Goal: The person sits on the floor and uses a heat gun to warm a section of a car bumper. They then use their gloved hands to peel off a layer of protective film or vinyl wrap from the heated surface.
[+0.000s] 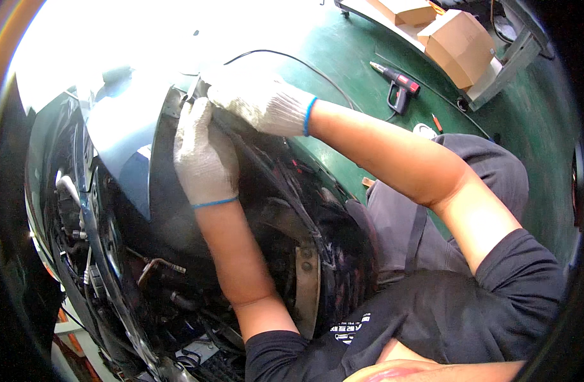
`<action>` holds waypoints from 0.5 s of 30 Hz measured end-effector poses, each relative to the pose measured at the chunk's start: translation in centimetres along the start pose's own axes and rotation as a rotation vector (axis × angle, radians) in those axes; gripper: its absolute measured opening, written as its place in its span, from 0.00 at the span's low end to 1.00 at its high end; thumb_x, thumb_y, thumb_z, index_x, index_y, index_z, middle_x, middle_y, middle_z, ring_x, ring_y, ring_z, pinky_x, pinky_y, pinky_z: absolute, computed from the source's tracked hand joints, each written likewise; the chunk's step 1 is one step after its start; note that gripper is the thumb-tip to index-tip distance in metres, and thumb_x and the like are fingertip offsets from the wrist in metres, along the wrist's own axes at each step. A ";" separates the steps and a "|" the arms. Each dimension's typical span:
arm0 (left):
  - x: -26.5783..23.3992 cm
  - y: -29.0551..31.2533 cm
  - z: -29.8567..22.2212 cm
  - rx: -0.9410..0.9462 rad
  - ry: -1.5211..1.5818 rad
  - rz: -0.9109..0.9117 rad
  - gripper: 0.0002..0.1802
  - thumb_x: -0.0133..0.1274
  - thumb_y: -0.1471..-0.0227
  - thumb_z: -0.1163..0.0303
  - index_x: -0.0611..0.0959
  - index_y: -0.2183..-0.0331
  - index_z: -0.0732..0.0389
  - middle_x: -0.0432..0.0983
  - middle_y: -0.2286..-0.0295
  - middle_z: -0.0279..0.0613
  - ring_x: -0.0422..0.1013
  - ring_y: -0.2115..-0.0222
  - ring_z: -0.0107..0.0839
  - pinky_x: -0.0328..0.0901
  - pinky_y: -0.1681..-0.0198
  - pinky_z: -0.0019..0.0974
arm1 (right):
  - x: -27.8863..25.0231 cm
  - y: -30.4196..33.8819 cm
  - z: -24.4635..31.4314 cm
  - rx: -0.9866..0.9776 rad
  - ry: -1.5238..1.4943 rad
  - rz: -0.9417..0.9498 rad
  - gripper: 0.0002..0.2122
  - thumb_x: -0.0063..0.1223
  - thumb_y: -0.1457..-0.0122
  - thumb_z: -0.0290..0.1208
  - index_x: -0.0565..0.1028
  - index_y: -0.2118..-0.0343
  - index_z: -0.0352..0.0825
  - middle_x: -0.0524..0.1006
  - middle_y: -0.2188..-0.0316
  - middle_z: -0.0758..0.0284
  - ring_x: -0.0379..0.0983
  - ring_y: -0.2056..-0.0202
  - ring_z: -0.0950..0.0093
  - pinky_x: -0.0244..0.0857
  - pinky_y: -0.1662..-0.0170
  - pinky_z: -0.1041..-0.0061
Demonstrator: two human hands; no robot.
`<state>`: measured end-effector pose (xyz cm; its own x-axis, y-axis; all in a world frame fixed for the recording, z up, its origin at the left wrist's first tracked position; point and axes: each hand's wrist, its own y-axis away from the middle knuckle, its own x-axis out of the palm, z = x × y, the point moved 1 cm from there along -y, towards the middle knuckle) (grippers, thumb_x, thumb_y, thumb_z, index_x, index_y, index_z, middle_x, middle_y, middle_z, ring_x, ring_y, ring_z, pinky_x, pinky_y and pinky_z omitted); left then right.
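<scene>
Both my hands wear white knit gloves with blue cuffs and meet at the top corner of a dark, glossy car body panel (123, 137). My left hand (206, 149) reaches up from below, its fingers pressed together at the panel's edge. Beside it, my right hand (263, 105) comes in from the right with its fingers curled inward. A small thin grey-dark piece (191, 90) shows at the fingertips. Glare and the gloves hide what each hand grips.
Below my arms lies an open car cavity with a metal bracket (306, 280) and a bent pipe (155, 267). On the green floor (343, 70) are a red-and-black heat gun (399, 86) and a small orange-handled tool (437, 123). A cart holds a cardboard box (457, 48).
</scene>
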<state>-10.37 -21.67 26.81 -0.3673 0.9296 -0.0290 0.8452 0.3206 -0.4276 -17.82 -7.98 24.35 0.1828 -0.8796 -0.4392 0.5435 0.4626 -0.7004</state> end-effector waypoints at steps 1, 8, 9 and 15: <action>0.4 0.3 -0.2 -0.093 0.149 -0.046 0.18 0.54 0.36 0.72 0.79 0.50 0.74 0.78 0.52 0.47 0.74 0.51 0.34 0.67 0.44 0.36 | 0.5 -0.9 -0.1 0.021 -0.004 0.044 0.13 0.46 0.35 0.32 0.76 0.52 0.34 0.77 0.49 0.53 0.73 0.47 0.52 0.66 0.41 0.61; 0.5 0.1 -0.3 -0.206 0.497 -0.033 0.17 0.52 0.36 0.74 0.79 0.50 0.74 0.78 0.52 0.48 0.74 0.51 0.35 0.66 0.43 0.37 | 0.2 1.9 1.0 -0.295 0.098 -0.085 0.16 0.45 0.32 0.33 0.75 0.46 0.30 0.74 0.44 0.50 0.70 0.41 0.52 0.63 0.37 0.61; 0.1 0.0 0.4 -0.193 0.474 -0.049 0.16 0.52 0.36 0.74 0.79 0.50 0.74 0.78 0.52 0.48 0.74 0.51 0.35 0.66 0.44 0.36 | 0.2 2.3 1.1 -0.136 -0.099 -0.075 0.18 0.46 0.31 0.34 0.73 0.43 0.31 0.74 0.43 0.52 0.70 0.40 0.55 0.62 0.36 0.63; -0.9 0.4 1.2 0.418 -0.651 -0.005 0.12 0.53 0.41 0.83 0.83 0.55 0.74 0.79 0.52 0.52 0.76 0.53 0.35 0.71 0.46 0.34 | -0.1 3.0 -1.5 0.216 -0.224 0.046 0.20 0.44 0.30 0.36 0.70 0.40 0.31 0.75 0.45 0.51 0.72 0.44 0.59 0.63 0.40 0.67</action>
<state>-10.18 -22.60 25.57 -0.6342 0.5930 -0.4961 0.6737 0.1091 -0.7309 -17.45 -6.33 21.51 0.3743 -0.8719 -0.3158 0.6874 0.4894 -0.5367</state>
